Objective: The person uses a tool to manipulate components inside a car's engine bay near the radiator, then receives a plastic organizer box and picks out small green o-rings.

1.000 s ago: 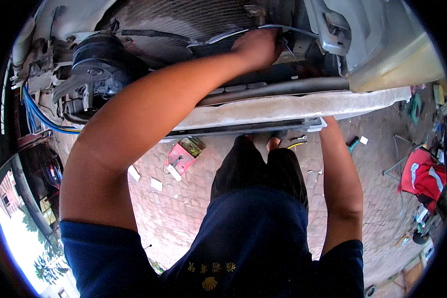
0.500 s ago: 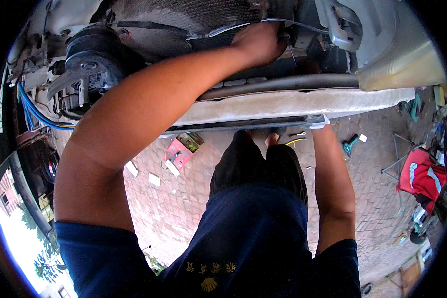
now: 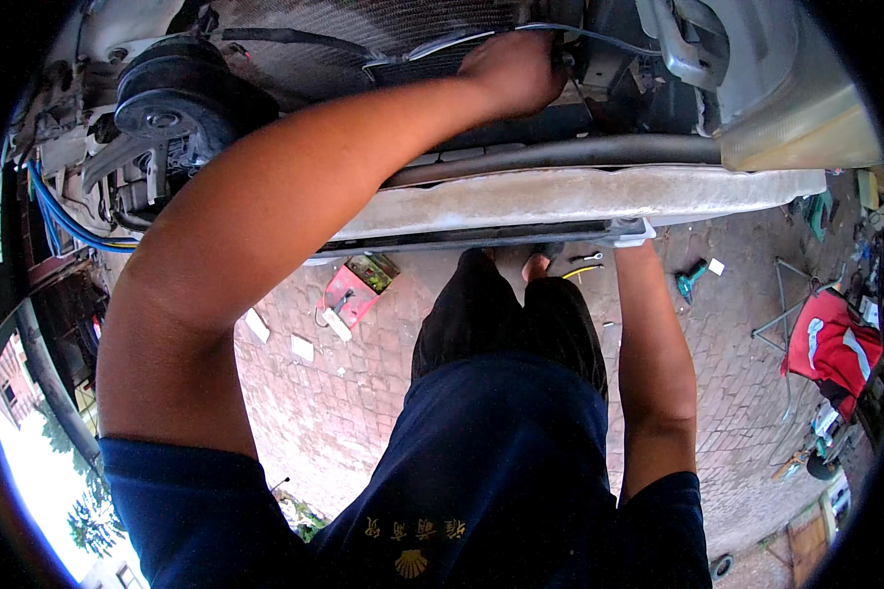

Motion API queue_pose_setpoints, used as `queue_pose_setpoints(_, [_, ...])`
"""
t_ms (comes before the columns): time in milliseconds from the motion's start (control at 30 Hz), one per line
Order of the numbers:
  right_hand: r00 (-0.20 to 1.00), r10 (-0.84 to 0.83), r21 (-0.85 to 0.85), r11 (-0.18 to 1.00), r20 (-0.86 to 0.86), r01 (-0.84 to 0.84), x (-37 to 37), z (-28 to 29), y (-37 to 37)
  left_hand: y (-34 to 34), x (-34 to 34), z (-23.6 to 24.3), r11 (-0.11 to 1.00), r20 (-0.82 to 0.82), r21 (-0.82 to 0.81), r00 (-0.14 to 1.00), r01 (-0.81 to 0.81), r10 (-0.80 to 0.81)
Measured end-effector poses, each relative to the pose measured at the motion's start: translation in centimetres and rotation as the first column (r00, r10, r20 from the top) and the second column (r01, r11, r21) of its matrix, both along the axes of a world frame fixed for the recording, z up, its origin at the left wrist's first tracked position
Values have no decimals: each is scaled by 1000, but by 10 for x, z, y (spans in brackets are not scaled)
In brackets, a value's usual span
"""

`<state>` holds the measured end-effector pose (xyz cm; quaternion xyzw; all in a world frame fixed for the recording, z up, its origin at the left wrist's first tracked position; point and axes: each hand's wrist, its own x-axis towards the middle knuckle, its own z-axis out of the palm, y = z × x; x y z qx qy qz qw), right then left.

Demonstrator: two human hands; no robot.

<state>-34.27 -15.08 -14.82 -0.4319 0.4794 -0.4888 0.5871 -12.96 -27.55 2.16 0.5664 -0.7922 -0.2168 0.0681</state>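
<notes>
The vehicle front end [image 3: 697, 59] around the left hand [image 3: 521, 74] sits slightly higher in view than a second ago, while the hand keeps about the same place against it. Dusty dark mesh [image 3: 363, 18] spreads beyond and left of that hand. The navy shirt [image 3: 501, 432], well below the hand, carries a short row of yellow characters and a yellow fan-shaped emblem. A long white bar [image 3: 560, 194], scuffed and grimy, crosses on the hand's near side. The right forearm [image 3: 655, 353] reaches up to the bar's lower edge; the right hand is hidden there, its grip impossible to tell. Well right of the left hand is a yellowed headlamp [image 3: 805, 137]; well to its left, a round black part [image 3: 162, 93]. The left hand is curled, back showing, fingers hidden; whether it grips anything cannot be told. A thin grey wire [image 3: 609, 37] runs out to its right. A green power tool [image 3: 691, 280] lies right of the right forearm, clear of the arm that crowded it earlier. A slim rod [image 3: 581, 96] slants just right of the left hand.
</notes>
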Motion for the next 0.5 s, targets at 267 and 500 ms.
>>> queue_pose_setpoints(267, [1000,5,-1,1000,-16,-5,1,-1,0,0,-2,4,1000,12,21,1000,-3,3])
queue_pose_setpoints(500, [1000,11,-2,1000,-29,-11,-1,0,-1,0,-1,4,1000,-17,13,1000,-2,2])
